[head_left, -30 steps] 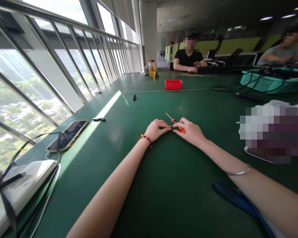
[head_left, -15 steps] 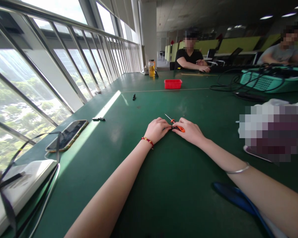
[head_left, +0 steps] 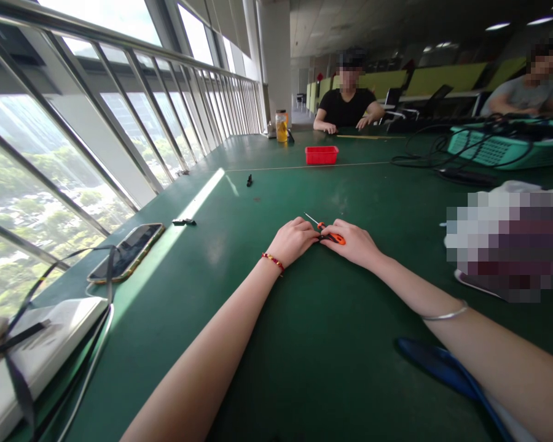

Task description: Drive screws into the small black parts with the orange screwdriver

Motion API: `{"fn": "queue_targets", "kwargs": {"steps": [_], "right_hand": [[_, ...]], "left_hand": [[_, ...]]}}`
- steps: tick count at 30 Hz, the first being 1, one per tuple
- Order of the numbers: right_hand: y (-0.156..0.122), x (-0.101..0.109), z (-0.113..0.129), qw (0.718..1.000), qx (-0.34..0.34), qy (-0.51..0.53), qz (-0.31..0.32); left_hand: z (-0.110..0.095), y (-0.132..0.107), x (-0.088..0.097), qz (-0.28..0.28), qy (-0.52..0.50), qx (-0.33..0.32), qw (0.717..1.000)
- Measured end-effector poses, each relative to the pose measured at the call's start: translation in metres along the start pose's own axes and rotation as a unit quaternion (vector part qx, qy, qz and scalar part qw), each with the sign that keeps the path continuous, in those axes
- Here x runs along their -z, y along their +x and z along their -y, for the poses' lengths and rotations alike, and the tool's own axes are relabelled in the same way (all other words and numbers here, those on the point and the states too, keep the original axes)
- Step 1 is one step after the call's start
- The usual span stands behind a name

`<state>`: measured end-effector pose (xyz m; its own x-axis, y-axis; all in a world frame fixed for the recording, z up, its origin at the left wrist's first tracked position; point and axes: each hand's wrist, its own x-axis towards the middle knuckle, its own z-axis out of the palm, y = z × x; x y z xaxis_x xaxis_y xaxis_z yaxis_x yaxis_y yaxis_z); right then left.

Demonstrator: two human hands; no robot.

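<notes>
My right hand [head_left: 354, 240] is closed around a screwdriver [head_left: 337, 238] with an orange and black handle. Its thin metal shaft points away and to the left, above the green table. My left hand [head_left: 295, 239], with a red and yellow beaded bracelet at the wrist, has its fingertips pinched together on a small black part [head_left: 319, 237]. Both hands meet there, fingertips nearly touching, so most of the part is hidden. Farther off to the left, two small black pieces [head_left: 184, 222] [head_left: 249, 180] lie on the table.
A red tray [head_left: 321, 155] and a jar [head_left: 281, 127] stand toward the back. At left are a phone [head_left: 128, 252], cables and a white box [head_left: 50, 350]. A teal basket [head_left: 488, 149] with cables sits right. A person [head_left: 348, 107] sits opposite; another is far right.
My hands hold almost the same pose, the screwdriver barely shifted. Across the table, the person's hands have moved apart and down to the table edge.
</notes>
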<state>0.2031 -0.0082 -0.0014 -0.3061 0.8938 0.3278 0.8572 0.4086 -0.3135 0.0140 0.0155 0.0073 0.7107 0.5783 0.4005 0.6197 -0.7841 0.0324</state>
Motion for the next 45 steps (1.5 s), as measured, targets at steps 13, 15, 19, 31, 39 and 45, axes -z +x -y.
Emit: {"fn": "queue_targets", "kwargs": {"steps": [13,15,19,31,39,45], "right_hand": [[0.000,-0.006,-0.006,0.998,0.045,0.006,-0.032],[0.000,-0.006,-0.007,0.998,0.053,0.014,-0.033],[0.000,-0.005,-0.007,0.998,0.053,0.025,-0.033],[0.000,-0.004,-0.004,0.999,0.021,0.021,-0.022],[0.000,-0.003,-0.005,0.999,0.029,0.038,-0.019],[0.000,-0.003,-0.006,0.998,0.029,0.046,-0.023]], "left_hand": [[0.010,-0.001,-0.011,-0.068,-0.171,0.070,0.980],[0.011,-0.001,-0.012,-0.076,-0.198,0.074,0.974],[0.012,-0.002,-0.012,-0.085,-0.235,0.076,0.965],[0.009,-0.001,-0.009,-0.073,-0.205,0.095,0.971],[0.009,-0.002,-0.009,-0.072,-0.219,0.076,0.970],[0.010,-0.002,-0.009,-0.071,-0.190,0.055,0.978]]}}
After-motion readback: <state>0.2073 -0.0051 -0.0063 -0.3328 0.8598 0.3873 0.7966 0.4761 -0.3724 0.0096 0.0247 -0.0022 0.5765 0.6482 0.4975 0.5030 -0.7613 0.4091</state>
